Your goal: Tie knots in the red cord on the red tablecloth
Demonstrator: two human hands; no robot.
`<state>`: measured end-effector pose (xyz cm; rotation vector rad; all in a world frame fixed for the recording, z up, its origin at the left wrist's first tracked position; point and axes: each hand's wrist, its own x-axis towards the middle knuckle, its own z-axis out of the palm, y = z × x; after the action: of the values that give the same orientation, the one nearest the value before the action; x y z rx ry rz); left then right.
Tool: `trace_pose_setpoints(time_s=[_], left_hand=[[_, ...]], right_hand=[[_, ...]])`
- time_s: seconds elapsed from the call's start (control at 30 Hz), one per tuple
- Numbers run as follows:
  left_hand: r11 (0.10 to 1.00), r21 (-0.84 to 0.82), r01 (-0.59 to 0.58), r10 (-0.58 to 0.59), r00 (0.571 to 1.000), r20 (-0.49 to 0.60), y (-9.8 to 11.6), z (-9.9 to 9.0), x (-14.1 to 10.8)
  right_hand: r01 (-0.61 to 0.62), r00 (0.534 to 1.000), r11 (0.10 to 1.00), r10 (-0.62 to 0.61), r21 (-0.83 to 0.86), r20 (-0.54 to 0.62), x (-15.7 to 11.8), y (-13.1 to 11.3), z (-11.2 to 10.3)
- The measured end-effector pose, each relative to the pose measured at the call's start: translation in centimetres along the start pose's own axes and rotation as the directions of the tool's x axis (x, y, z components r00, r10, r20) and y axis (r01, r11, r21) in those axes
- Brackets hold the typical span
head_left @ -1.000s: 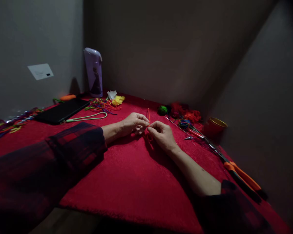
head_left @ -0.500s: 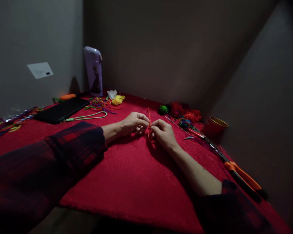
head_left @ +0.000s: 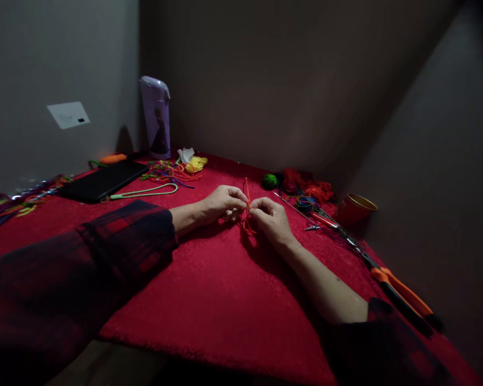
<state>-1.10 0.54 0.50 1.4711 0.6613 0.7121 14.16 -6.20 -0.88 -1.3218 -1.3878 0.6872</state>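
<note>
Both hands pinching an orange cord [head_left: 246, 197] mid-table — left hand [head_left: 221, 202], right hand [head_left: 270, 220], fingertips nearly meeting. Red cup [head_left: 356, 210] sitting far right (contents hidden) beside thread piles [head_left: 312, 191].

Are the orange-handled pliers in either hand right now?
No: the orange-handled pliers lie on the red cloth at the right edge, while the left hand and right hand pinch an orange cord.

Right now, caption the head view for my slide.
Left hand and right hand pinch an orange cord together above the red tablecloth.
</note>
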Motion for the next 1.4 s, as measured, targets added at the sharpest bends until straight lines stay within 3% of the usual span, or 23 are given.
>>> trace_pose_setpoints(time_s=[0.13,0.3,0.67,0.83,1.0,1.2,1.3,1.4], left_hand=[[1.0,0.022,-0.009,0.009,1.0,0.01,-0.1,-0.1,0.0],[1.0,0.021,-0.017,0.016,1.0,0.017,-0.2,0.0,0.0],[1.0,-0.006,0.004,-0.004,1.0,0.008,0.3,0.3,-0.2],[1.0,-0.014,0.008,-0.008,1.0,-0.007,0.3,0.3,-0.2],[0.998,-0.057,0.013,-0.014,1.0,-0.024,0.1,0.1,0.0],[0.978,-0.209,0.017,-0.028,0.999,-0.046,0.5,-0.2,-0.2],[0.962,-0.272,0.029,-0.04,0.999,-0.036,0.8,-0.3,-0.4],[0.957,-0.287,0.041,-0.049,0.999,-0.023,1.0,-0.2,-0.5]], right_hand=[[-0.037,0.998,0.991,0.042,0.127,-0.041,-0.1,-0.5,0.0],[-0.106,0.993,0.967,0.088,0.233,0.084,-0.6,-1.2,0.4],[-0.099,0.995,0.96,0.093,0.263,0.033,-0.4,-0.9,0.1],[-0.128,0.989,0.934,0.096,0.334,0.11,-0.4,-1.0,0.2],[-0.079,0.982,0.974,0.04,0.211,0.183,-0.8,-1.2,0.3],[0.159,0.967,0.98,-0.131,-0.118,0.216,-1.5,-1.0,0.1],[0.186,0.981,0.934,-0.16,-0.305,0.108,-1.3,-0.7,-0.3],[0.076,0.98,0.896,-0.149,-0.438,-0.134,-0.8,-0.7,-1.0]])
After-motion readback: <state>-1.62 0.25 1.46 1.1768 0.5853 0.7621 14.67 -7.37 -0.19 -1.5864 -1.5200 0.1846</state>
